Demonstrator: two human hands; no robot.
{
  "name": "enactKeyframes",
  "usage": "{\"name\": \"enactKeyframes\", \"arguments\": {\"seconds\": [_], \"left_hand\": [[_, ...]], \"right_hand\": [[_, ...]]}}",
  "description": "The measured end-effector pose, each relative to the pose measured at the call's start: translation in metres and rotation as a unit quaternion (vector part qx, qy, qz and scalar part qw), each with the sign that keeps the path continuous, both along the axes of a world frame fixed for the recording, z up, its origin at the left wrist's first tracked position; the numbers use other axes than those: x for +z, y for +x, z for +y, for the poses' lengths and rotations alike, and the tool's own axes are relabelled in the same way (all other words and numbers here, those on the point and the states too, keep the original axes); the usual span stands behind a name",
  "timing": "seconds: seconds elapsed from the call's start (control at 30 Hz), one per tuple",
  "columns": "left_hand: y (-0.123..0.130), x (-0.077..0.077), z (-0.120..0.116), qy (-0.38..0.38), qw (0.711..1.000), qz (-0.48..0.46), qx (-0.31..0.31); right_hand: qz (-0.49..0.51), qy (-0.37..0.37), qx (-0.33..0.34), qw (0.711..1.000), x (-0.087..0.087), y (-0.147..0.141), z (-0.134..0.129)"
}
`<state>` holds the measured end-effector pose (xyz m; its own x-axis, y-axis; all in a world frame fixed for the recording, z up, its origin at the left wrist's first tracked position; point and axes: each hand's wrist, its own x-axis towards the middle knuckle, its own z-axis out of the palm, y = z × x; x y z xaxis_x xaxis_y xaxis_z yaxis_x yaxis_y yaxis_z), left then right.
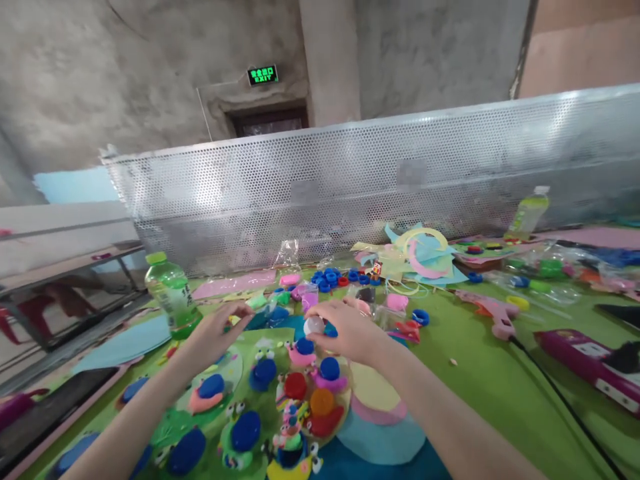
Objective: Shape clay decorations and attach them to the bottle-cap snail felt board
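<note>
Right hand: the right hand (347, 327) is above the middle of the green-covered tabletop (465, 427); its thumb and fingers are pinching a small white round piece (314, 325).
White piece: it is at the fingertips, on the side toward the left hand (216, 333), and apart from it.
Left hand: its fingers are curved toward the thumb; one cannot tell whether they pinch something, though a little yellow shows there.
Clay figures: under and between the two arms are many small colourful clay figures with bulging eyes and round caps; one is pink with a blue cap (302, 352), another is red with an orange cap (323, 405).
Paper discs: pale yellow, pink and light blue paper discs (385, 443) overlap near the right forearm.
Behind the hands: a group of blue plastic rings (327, 279) lies near a heap of cut coloured paper (425, 257).
Left side: a green-capped clear plastic bottle (173, 297) stands just beside the left hand.
Right side: a pink glue gun (493, 310) lies with its black cord.
Back edge: a perforated silver metal panel (260, 180) rises there.
</note>
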<state>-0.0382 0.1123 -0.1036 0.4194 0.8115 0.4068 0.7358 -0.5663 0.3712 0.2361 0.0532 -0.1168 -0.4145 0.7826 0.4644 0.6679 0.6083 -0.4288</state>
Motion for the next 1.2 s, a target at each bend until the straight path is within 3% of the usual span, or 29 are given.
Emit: {"name": "enactKeyframes", "arguments": {"seconds": [0.23, 0.37, 0.57, 0.87, 1.2], "left_hand": [[-0.009, 0.004, -0.016, 0.037, 0.997, 0.061, 0.01], [-0.003, -0.003, -0.016, 0.035, 0.995, 0.09, -0.011], [-0.002, -0.004, -0.019, 0.048, 0.993, 0.102, -0.024], [0.002, -0.006, -0.022, 0.049, 0.99, 0.126, -0.05], [0.001, -0.008, -0.02, 0.062, 0.986, 0.139, -0.064]], "right_hand": [[0.132, -0.105, 0.11, 0.979, 0.002, -0.013, -0.015], [0.141, -0.133, 0.16, 0.968, 0.005, -0.016, -0.022], [0.176, -0.234, 0.209, 0.933, 0.009, -0.016, -0.025], [0.04, -0.252, 0.211, 0.943, 0.011, -0.018, -0.031], [0.046, -0.243, 0.236, 0.94, 0.014, -0.02, -0.034]]}}
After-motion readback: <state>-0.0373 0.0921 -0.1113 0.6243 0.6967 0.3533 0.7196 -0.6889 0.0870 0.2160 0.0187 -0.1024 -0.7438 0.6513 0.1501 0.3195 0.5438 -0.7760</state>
